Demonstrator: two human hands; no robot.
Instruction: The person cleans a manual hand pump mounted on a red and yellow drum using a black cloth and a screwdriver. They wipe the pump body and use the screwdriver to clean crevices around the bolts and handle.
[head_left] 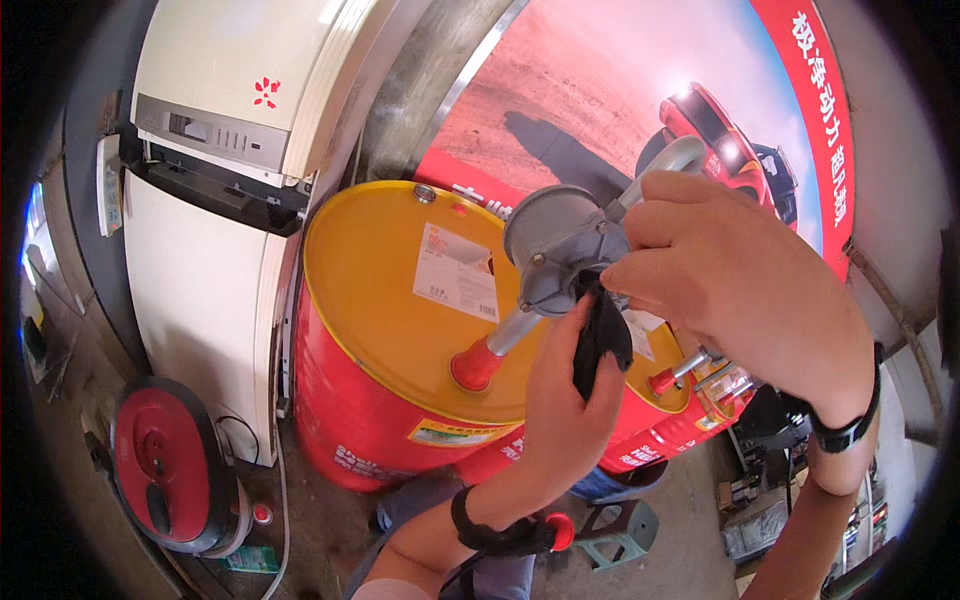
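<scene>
Workshop-like space, big poster (565,120) across top centre and upper right of frame, red vehicle printed on it. White cabinet unit (205,310) runs down upper left; red-and-black machine (165,465) on the floor, lower left. Green stool (632,525) at lower centre-right.

Red drum (335,400) with yellow lid sits mid-frame, white label (440,272) stuck on the lid. Second drum (675,398) partly visible behind the hands, to the right. Red collar (475,367) on the near lid, metal tube (513,333) rising out of it at a tilt to a grey pump body (548,222), bolted housing, just right of frame centre. Curved pipe (680,155) comes off its upper right, partly hidden by the right hand.

Left hand (572,400): fingers closed around a black floppy piece (598,345), which is right under the pump body, top end up against the hub. Can't tell if it's cloth or rubber.

Right hand (715,245): fingers bent, one fingertip by the top end of that piece. Can't tell whether they grip anything. Black watch (848,430) on that wrist, black band (480,530) on the other.
</scene>
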